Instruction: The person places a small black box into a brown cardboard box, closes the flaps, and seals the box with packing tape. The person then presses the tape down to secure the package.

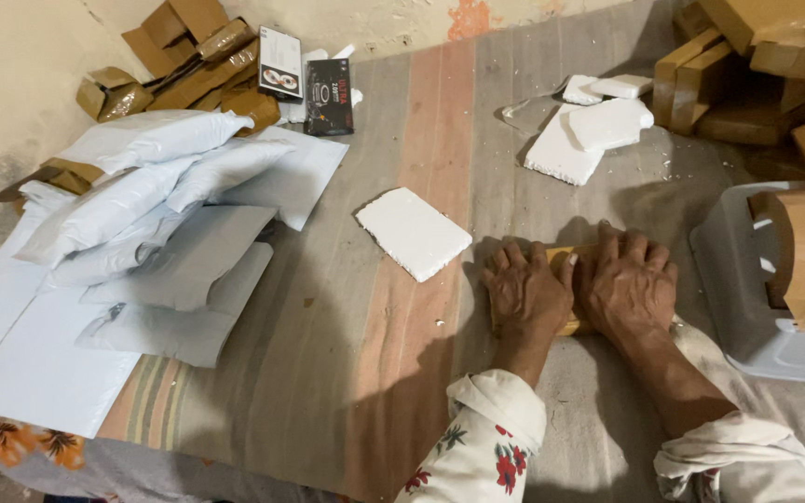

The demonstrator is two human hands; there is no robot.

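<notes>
Brown cardboard box [561, 265] lies under both flattened palms, left hand [525, 291] and right hand [628, 284]; press evenly, fingers spread.

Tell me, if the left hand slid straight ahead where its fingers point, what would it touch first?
The left hand points up the mat and slightly left. Its path probably passes just right of the white foam slab, perhaps brushing its corner. Beyond that, the striped mat looks free up to the wall, though depth is hard to judge.
</notes>
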